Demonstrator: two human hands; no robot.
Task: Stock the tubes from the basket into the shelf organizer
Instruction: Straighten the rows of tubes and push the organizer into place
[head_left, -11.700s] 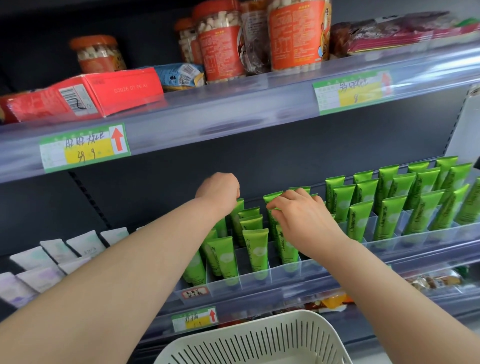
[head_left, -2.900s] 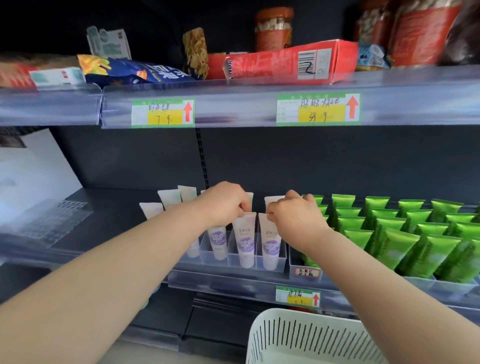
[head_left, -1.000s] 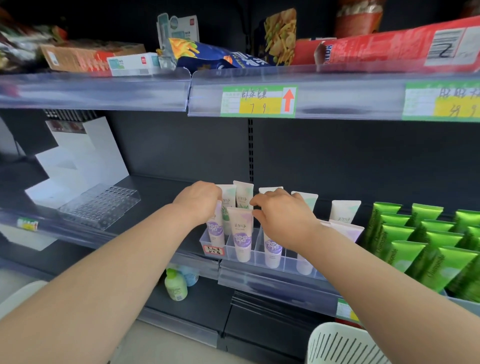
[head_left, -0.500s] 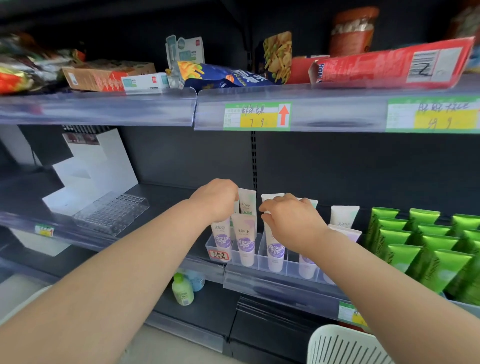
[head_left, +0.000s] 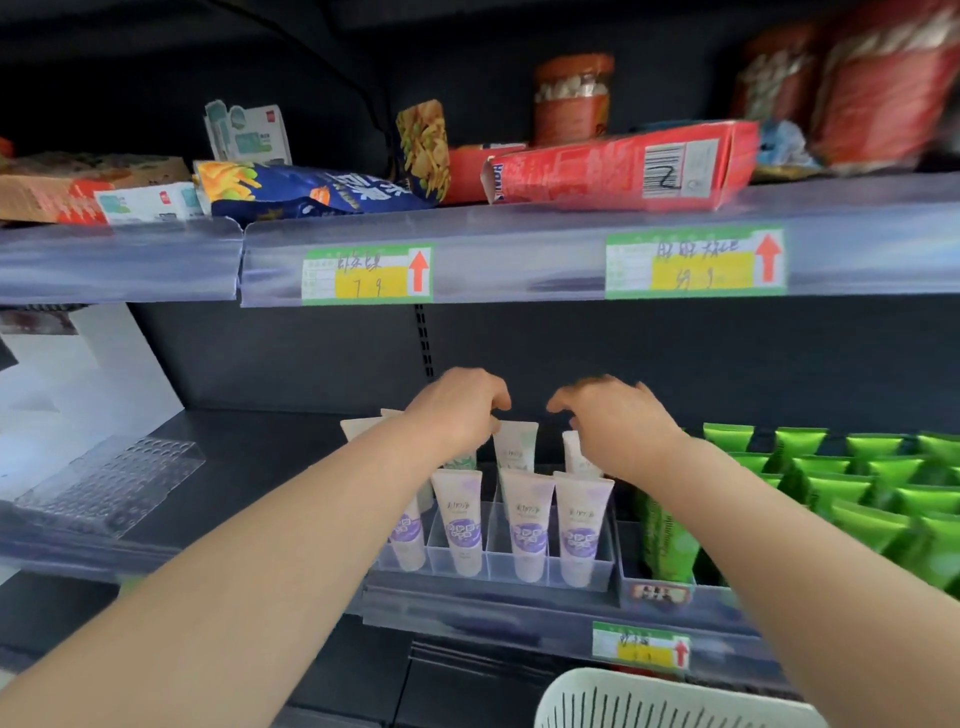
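Basket: the white slotted basket (head_left: 649, 701) sits nearest me, low and to the right, under my right forearm. Only its rim shows, so I cannot tell whether any tubes are left inside.
Price tag: a green-and-yellow price tag (head_left: 641, 647) hangs on the shelf edge just beyond the basket.
Organizer: the clear shelf organizer (head_left: 498, 566) stands on the middle shelf, straight ahead of both arms.
Front row: four purple-label tubes (head_left: 527, 525) stand side by side in its near compartments, caps down, crimped ends up and leaning slightly back.
Left hand: my left hand (head_left: 457, 410) reaches over the front row with its fingers curled down at the back row. I cannot tell whether they pinch anything or only touch.
Key relation: a green-print tube (head_left: 514, 449) stands upright in the back row, directly under and just right of my left fingertips. Its long axis is near vertical. The left hand is the nearer one, and any next move there looks to be a short one downward.
Right hand: my right hand (head_left: 623, 426) hovers to the right of that tube, blurred, with fingers curled and nothing visible in them. It partly covers another pale tube (head_left: 574, 452), so I cannot tell its grip.
Gap: the two hands are apart, with dark shelf back showing between them.
Right of the organizer: ranks of green tubes (head_left: 852, 493) fill the neighbouring compartments.
Far, above: a red carton (head_left: 623, 163) lies on the upper shelf among snack packs.
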